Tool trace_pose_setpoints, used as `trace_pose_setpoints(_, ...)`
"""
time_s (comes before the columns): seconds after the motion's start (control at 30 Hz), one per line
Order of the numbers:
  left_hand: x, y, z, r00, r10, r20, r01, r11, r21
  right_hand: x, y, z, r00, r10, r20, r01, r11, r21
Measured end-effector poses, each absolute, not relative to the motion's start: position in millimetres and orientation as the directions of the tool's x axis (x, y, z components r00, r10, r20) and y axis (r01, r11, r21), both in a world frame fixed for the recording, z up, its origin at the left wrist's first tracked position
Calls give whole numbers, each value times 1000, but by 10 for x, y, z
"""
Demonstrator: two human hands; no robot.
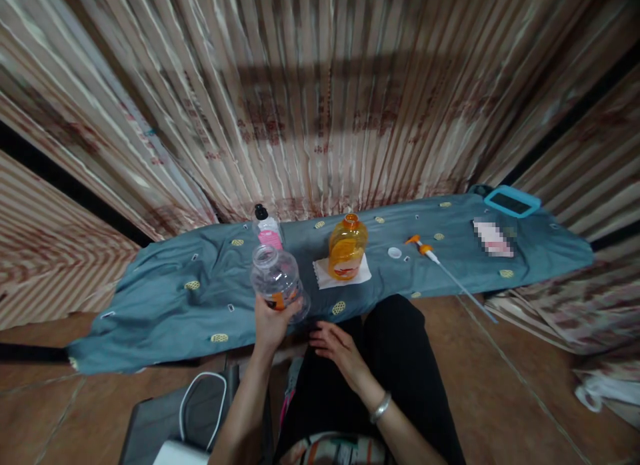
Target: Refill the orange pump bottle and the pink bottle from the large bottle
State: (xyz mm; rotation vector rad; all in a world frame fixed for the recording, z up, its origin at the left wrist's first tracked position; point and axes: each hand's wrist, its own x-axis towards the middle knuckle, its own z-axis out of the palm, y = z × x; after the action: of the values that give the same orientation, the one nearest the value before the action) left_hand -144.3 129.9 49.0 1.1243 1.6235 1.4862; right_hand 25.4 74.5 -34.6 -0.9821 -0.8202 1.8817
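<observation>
My left hand (pixel 273 322) is wrapped round a clear plastic bottle (pixel 277 273) with an open neck and an orange and black label, at the front of the cloth-covered board. Just above my lap, my right hand (pixel 337 348) has its fingers stretched out and holds nothing; a silver bracelet is on the wrist. An amber bottle (pixel 349 246) without a cap stands upright on a folded white tissue (pixel 367 273). To its right lie a round white cap (pixel 395 252) and an orange pump head (pixel 423 245) with a long dip tube.
A black-capped bottle with a pink label (pixel 269 230) stands behind the clear bottle. At the right end are a blue-framed device (pixel 513 202) and a blurred pinkish packet (pixel 494 238). The board's teal cloth (pixel 165 298) meets striped curtains (pixel 320 105). A grey case (pixel 150 418) sits lower left.
</observation>
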Motion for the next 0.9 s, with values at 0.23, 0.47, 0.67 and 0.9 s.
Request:
trace_pose_setpoints(0.23,-950,900,889,-1,993,-122,-59,122,991,543,764,-82,-594,742,-311,-584,-664,-467)
trace_pose_setpoints(0.47,-598,824,981,261,965,-41,-145,81,986,932,617,-220,-581,777,-244,-688,-629,-363)
trace_pose_setpoints(0.67,-442,818,1065,397,917,-27,-152,95,984,1048,445,-267,-474,866,-158,-806,-500,-317)
trace_pose_setpoints(0.9,-624,1259,819,69,952,298,-200,-280,939,1226,386,107,-378,907,-187,-843,-420,-337)
